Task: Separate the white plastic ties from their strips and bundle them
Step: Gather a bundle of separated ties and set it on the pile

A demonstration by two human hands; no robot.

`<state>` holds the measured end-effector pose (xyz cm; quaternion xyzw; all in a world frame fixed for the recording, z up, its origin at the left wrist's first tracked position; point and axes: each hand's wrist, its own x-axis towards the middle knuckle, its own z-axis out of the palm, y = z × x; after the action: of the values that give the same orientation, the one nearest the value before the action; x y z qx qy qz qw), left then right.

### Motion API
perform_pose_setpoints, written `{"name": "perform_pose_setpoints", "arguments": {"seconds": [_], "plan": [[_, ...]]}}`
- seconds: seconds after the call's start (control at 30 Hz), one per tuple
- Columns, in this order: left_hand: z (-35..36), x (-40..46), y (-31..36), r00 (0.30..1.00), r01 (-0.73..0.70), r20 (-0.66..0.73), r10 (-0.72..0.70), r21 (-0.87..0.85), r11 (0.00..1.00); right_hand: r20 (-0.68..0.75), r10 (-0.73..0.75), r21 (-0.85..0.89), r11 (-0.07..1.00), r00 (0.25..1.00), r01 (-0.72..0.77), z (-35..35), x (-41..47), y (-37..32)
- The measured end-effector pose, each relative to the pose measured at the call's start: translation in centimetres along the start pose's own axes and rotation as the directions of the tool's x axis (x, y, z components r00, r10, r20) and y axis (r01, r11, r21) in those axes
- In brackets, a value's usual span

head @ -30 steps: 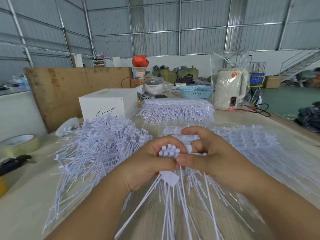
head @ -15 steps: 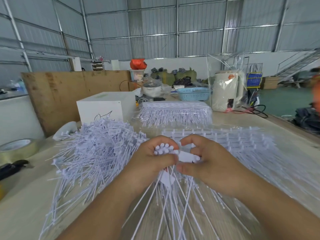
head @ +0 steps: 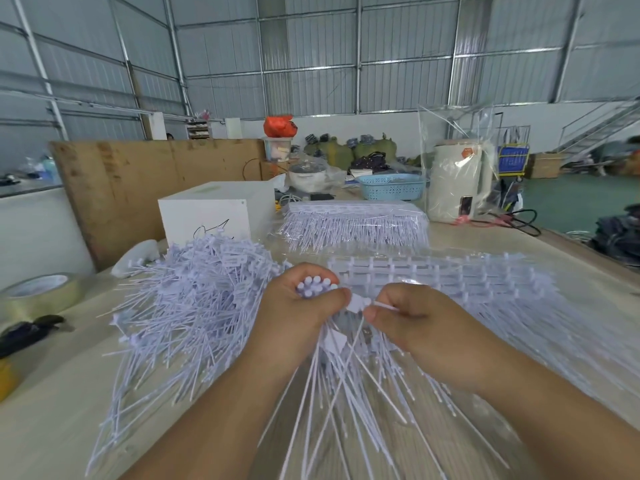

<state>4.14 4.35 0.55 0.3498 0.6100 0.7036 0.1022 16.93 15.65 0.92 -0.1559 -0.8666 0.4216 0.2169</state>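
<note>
Head view: a bundle of ties (head: 313, 287) is gripped in the curled left hand (head: 294, 317) — one tie (head: 356, 303) is pinched by right hand (head: 412, 317) fingers.

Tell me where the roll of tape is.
The roll of tape sits at the head view's far left on the table, left of the loose tie pile.

The ties (head: 194, 306) heaped at centre left are thin white plastic with a matt look. The desk (head: 52, 393) is pale, smooth wood. The tape roll (head: 38, 296) at the left edge is glossy. A wooden board (head: 138, 188) stands behind; clear shiny film wraps the kettle (head: 457, 181).
</note>
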Motion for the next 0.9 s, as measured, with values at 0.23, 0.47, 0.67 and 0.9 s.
{"name": "perform_pose_setpoints", "arguments": {"seconds": [0.23, 0.47, 0.67, 0.9], "plan": [[0.6, 0.4, -0.1, 0.979, 0.020, -0.201, -0.032, -0.061, 0.998, -0.237, -0.163, -0.119, 0.983, 0.958, 0.138, 2.1, 0.5, -0.5], [1.3, 0.5, 0.2, 0.938, 0.106, -0.309, -0.158, -0.179, 0.978, -0.344, -0.512, -0.577, 0.776, 0.787, 0.253, 3.4, 0.7, -0.2], [1.0, 0.7, 0.1, 0.933, 0.218, -0.256, -0.253, -0.156, 0.963, -0.251, -0.678, -0.739, 0.595, 0.691, 0.315, 3.1, 0.9, 0.4], [-0.3, 0.8, 0.3, 0.996, 0.060, -0.068, -0.058, 0.028, 0.998, -0.073, -0.209, -0.010, 0.978, 0.975, 0.209, 1.8, 1.5, 1.2]]}}
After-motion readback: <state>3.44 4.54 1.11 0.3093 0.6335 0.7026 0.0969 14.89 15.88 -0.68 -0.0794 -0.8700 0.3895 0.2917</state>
